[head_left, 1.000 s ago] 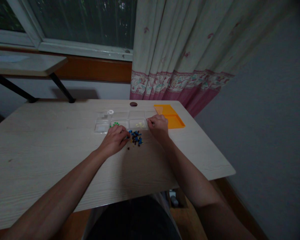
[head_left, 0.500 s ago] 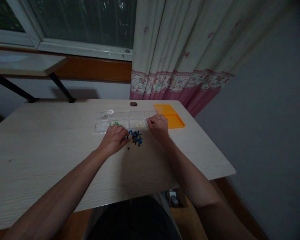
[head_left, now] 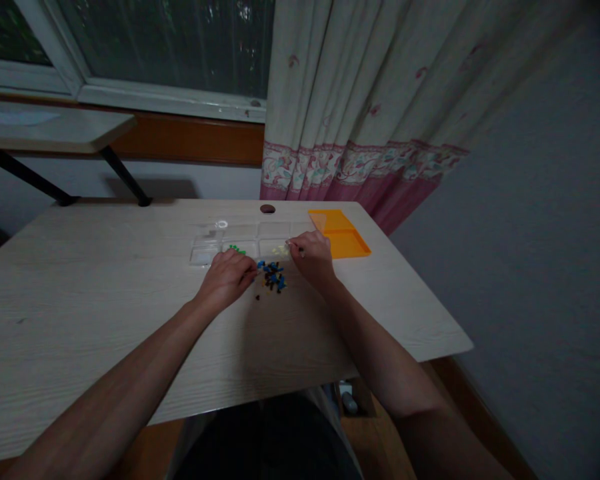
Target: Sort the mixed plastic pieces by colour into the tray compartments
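A pile of small blue, black and yellow pieces lies on the table between my hands. My left hand is at the pile's left edge, its thumb and fingers pinched together; what they hold is too small to make out. My right hand hovers by the right end of the clear compartment box, fingers closed in a pinch, the contents hidden. Green pieces sit in one front compartment, pale yellow pieces in the compartment to its right.
An orange two-part tray lies right of the clear box. Behind the box is a dark oval object. One stray dark piece lies in front of the pile. A raised shelf stands at the back left, a curtain behind the table.
My right hand has shifted slightly left, toward the compartment with pale yellow pieces. My left hand has closed its fingers into a pinch at the pile's edge.
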Action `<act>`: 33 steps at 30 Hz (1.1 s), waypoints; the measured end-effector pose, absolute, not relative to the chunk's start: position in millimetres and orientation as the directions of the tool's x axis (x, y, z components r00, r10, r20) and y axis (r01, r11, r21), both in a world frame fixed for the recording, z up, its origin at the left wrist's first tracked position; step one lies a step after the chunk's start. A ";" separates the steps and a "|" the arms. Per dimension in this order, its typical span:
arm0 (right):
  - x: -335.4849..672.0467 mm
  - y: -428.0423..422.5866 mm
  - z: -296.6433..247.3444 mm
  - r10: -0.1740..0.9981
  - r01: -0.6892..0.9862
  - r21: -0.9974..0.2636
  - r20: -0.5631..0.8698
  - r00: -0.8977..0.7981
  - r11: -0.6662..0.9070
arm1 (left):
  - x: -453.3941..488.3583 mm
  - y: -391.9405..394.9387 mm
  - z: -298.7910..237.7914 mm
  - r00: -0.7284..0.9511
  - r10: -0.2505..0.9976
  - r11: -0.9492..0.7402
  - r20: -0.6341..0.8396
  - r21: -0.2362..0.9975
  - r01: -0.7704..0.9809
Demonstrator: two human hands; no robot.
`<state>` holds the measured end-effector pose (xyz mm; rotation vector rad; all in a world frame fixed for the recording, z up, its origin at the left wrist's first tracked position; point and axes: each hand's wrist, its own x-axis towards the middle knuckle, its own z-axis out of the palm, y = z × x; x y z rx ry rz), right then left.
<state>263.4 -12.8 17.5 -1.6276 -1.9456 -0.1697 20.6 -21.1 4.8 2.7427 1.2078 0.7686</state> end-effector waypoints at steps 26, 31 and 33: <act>237.7 -23.0 13.5 0.754 0.733 -0.234 0.378 -0.537 0.639 | 22.6 -19.4 1.2 0.521 0.704 -0.708 0.483 0.414 0.572; 236.3 -23.7 14.8 0.769 0.742 -0.245 0.357 -0.530 0.624 | 21.7 -19.9 0.7 0.541 0.690 -0.721 0.481 0.394 0.570; 234.7 -24.3 14.5 0.777 0.750 -0.242 0.342 -0.528 0.616 | 21.3 -20.5 1.3 0.548 0.687 -0.725 0.478 0.397 0.563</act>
